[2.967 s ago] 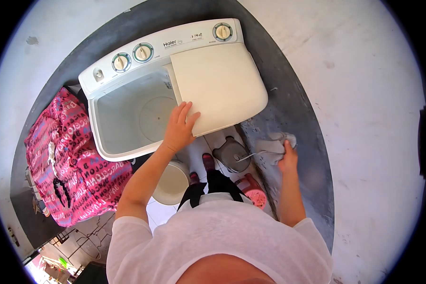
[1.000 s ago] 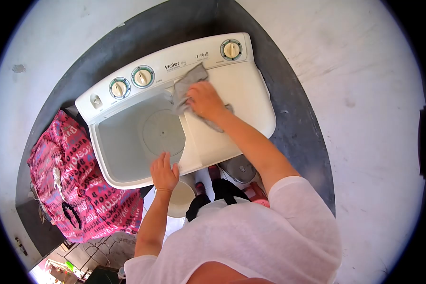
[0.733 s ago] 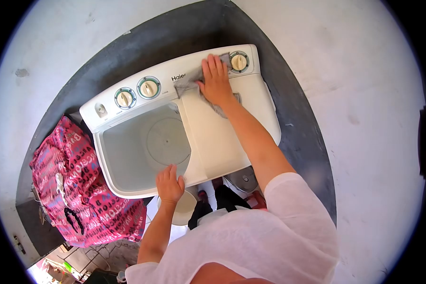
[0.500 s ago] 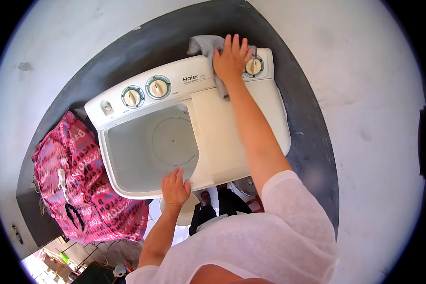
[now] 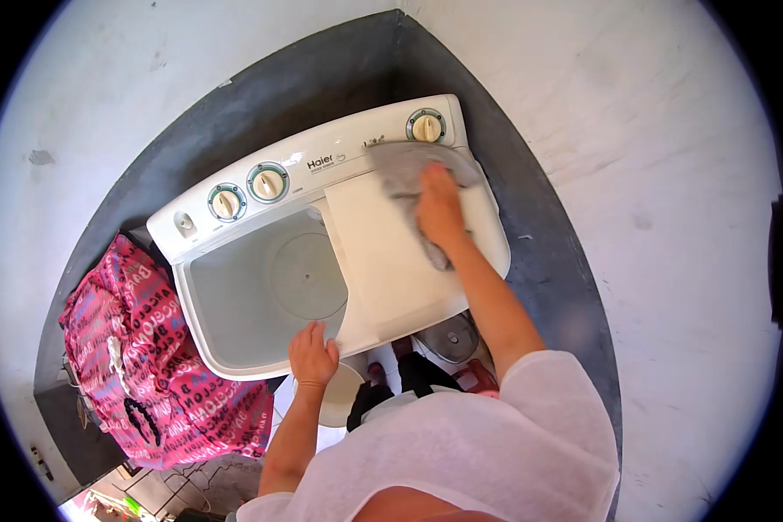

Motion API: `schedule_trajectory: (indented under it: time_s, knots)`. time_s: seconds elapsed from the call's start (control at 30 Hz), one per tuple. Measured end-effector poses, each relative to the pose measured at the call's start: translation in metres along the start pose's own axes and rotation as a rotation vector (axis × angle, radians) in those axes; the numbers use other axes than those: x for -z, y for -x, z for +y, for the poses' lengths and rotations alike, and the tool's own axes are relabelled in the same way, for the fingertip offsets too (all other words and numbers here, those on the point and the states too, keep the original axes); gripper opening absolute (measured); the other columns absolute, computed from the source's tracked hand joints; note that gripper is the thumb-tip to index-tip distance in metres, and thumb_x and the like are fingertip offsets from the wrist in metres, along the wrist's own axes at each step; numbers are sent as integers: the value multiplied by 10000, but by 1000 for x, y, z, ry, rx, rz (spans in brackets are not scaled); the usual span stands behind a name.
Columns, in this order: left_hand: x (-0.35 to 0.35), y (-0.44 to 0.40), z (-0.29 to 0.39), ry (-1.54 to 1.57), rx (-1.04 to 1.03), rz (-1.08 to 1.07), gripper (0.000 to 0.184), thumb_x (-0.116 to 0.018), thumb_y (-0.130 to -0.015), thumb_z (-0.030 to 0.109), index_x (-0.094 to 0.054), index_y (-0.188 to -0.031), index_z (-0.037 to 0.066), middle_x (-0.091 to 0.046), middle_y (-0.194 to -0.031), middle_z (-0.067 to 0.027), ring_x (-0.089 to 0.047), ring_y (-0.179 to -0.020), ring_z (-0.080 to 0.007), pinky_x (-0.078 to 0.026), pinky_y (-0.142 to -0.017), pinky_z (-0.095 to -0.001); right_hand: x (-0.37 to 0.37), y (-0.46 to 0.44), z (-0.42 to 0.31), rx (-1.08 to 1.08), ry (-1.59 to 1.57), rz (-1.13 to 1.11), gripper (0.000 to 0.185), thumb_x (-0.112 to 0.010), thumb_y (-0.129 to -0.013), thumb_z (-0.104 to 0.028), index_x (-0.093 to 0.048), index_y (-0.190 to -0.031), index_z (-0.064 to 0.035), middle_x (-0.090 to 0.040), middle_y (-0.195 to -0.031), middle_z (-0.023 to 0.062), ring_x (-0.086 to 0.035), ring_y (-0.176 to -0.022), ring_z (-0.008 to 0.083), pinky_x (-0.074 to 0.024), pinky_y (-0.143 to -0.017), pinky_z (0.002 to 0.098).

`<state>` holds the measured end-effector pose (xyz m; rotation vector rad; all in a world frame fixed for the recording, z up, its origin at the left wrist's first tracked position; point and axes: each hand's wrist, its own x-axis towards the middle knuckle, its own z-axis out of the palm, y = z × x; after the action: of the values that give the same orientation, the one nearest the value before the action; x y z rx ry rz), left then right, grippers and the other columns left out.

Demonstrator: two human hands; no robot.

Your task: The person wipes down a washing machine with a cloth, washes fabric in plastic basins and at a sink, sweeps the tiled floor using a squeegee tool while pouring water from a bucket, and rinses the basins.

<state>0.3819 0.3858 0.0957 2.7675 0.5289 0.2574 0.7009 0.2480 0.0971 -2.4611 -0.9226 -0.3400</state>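
Fingers of right hand: clutching grey cloth, upon Haier twin-tub washing machine. Left hand: fingers loosely extended, at machine's front rim.

One head-worn camera faces forward and down, close above the washing machine.

Right hand ahead of left hand

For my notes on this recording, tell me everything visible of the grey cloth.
The grey cloth looks like soft fabric, creased and partly blurred. It spreads over the washing machine's flat white cover, its upper edge by the control panel, a tail trailing frontward. The right hand covers part; grasping or pressing is unclear.
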Motion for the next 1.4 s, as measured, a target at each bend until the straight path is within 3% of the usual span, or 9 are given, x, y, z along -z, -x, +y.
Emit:
schedule_trajectory:
  time_s: [0.23,0.3,0.57,0.63,0.7,0.87,1.0,1.23,1.4]
  knots:
    - [0,-4,1,-25,7,-14,338,-531,-664,183,-521,-972,44,-519,-1007,-116,-476,-908,-282,-356,-786,-397,-2,-64,55,-126,-257,260,534,-448,-811,-260,-309,-1181,98,-280,-1246,279,-236,-1187,379,-193,-977,423]
    - [1,-3,2,-26,27,-35,335,-529,-663,181,-524,-970,47,-521,-1003,-109,-476,-901,-279,-357,-779,-396,-20,-99,55,-57,35,433,568,-464,-800,-300,-318,-1174,101,-286,-1239,285,-268,-1164,382,-215,-967,411]
    - [-1,-5,1,11,11,-28,313,-519,-662,154,-526,-954,41,-528,-990,-116,-490,-876,-292,-370,-754,-393,2,-175,62,208,11,287,425,-500,-769,-309,-505,-1050,11,-481,-1110,178,-420,-1049,322,-322,-894,384]
    - [-3,-2,1,-12,32,1,314,-521,-659,153,-527,-951,40,-529,-988,-115,-494,-870,-290,-373,-751,-393,-6,-188,45,106,-97,-69,375,-481,-773,-314,-550,-1006,-28,-524,-1063,139,-473,-997,281,-367,-853,364]
    - [-4,-2,1,0,47,33,328,-547,-636,174,-540,-940,53,-536,-977,-96,-498,-875,-264,-382,-742,-382,-21,-185,29,184,-2,51,339,-468,-782,-300,-573,-969,-37,-551,-1014,123,-508,-944,274,-404,-804,362]
    - [3,-1,1,11,81,42,320,-557,-634,179,-539,-929,55,-537,-970,-91,-502,-876,-258,-389,-735,-376,-38,-146,-38,346,109,277,419,-504,-765,-291,-484,-1084,-19,-466,-1130,138,-400,-1073,292,-268,-930,431]
    - [3,2,-1,70,110,48,307,-555,-647,178,-535,-927,54,-534,-978,-104,-500,-896,-260,-386,-746,-375,-64,-119,-128,406,22,211,465,-512,-758,-283,-434,-1144,-35,-411,-1193,124,-337,-1132,276,-196,-963,450]
    - [42,24,-70,61,171,73,270,-535,-685,182,-531,-924,56,-527,-990,-124,-483,-934,-272,-368,-805,-400,-72,-137,-160,727,-75,116,410,-508,-759,-254,-464,-1119,-60,-457,-1154,104,-403,-1077,266,-283,-918,409]
    - [52,29,-119,-49,128,123,277,-540,-649,190,-539,-896,66,-534,-951,-91,-486,-897,-258,-361,-791,-396,-81,-167,-215,517,-42,-161,358,-418,-816,-327,-533,-1044,-76,-546,-1004,88,-507,-886,273,-398,-782,379]
